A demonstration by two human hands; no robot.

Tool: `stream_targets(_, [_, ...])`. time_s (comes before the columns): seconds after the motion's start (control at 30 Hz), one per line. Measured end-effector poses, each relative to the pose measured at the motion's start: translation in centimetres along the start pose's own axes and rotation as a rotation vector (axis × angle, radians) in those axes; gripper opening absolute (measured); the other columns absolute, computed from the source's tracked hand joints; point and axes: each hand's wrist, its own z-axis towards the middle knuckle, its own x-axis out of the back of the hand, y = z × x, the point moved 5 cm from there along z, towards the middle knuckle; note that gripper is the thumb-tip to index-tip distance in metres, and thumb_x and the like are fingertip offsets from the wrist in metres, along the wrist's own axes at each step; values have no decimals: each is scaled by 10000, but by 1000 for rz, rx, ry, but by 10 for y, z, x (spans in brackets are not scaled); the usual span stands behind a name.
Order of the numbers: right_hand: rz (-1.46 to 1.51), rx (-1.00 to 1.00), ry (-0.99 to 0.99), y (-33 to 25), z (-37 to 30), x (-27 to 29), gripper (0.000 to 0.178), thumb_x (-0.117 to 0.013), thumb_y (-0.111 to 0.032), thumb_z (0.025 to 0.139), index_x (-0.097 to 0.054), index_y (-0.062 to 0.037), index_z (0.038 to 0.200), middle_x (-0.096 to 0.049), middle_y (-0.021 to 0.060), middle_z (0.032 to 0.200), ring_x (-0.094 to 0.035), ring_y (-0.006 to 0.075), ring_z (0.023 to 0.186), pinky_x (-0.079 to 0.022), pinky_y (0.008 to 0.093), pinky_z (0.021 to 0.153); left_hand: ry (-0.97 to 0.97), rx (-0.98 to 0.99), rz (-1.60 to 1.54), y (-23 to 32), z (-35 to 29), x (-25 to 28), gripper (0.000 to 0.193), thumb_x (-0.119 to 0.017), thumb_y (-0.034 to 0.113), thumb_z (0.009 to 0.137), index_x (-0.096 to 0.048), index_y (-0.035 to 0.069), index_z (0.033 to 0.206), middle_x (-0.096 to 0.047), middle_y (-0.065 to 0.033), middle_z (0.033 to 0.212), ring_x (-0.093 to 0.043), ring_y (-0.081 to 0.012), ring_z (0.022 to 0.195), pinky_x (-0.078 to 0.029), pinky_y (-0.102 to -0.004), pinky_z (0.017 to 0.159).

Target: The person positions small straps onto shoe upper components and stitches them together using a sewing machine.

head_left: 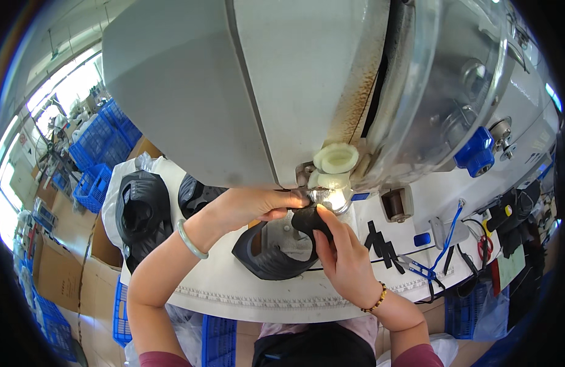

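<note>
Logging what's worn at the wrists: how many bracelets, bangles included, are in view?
2: a pale bangle behind the left hand, and a yellow beaded bracelet behind the right hand. Neither arm seems to hide another.

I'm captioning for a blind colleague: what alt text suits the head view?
A person's left hand and right hand hold a dark, curved piece at a large grey machine. Other dark pieces lie left on the white table; black strips and a blue-handled tool lie right.
</note>
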Motion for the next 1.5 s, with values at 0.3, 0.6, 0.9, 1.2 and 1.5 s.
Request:
stream_targets(0.3, [25,-47,-34,1,-1,1,421,-593,-6,835,-450,6,1231,-568,114,802,-515,128,523,-413,232,473,34,-50,18,1,-1,-1,173,-550,138,877,-612,37,751,-355,61,529,-250,-31,468,-182,-198,435])
stream_targets(0.6, [214,-226,-13,16,-3,1,258,-595,-11,847,-428,-12,1045,-554,47,706,-512,48,511,-387,194,446,107,-150,-125,-4,9,10,134,-556,55,852,-597,-4,739,-392,25,537,-299,-56,467,-215,-213,422])
stream_targets(0.9, [299,-219,51,17,-5,1,205,-611,-30,837,-423,-24,918,-489,15,568,-459,54,434,-321,204,397,44,-123,-54,-3,8,9,271,-569,114,852,-524,42,594,-379,22,515,-297,-63,463,-215,-223,428])
stream_targets(1.2, [303,-158,44,19,-5,2,225,-611,-10,829,-397,-36,896,-462,-8,521,-428,39,406,-289,194,381,92,-103,119,3,3,7,312,-587,173,845,-522,49,566,-420,10,501,-334,-65,457,-261,-219,438])
stream_targets(1.5, [363,-212,109,22,-4,0,218,-620,-74,846,-409,-35,889,-457,4,503,-413,59,395,-293,221,386,103,-231,-70,-4,16,18,196,-540,111,847,-569,6,683,-509,-56,529,-422,-76,441,-316,-205,410])
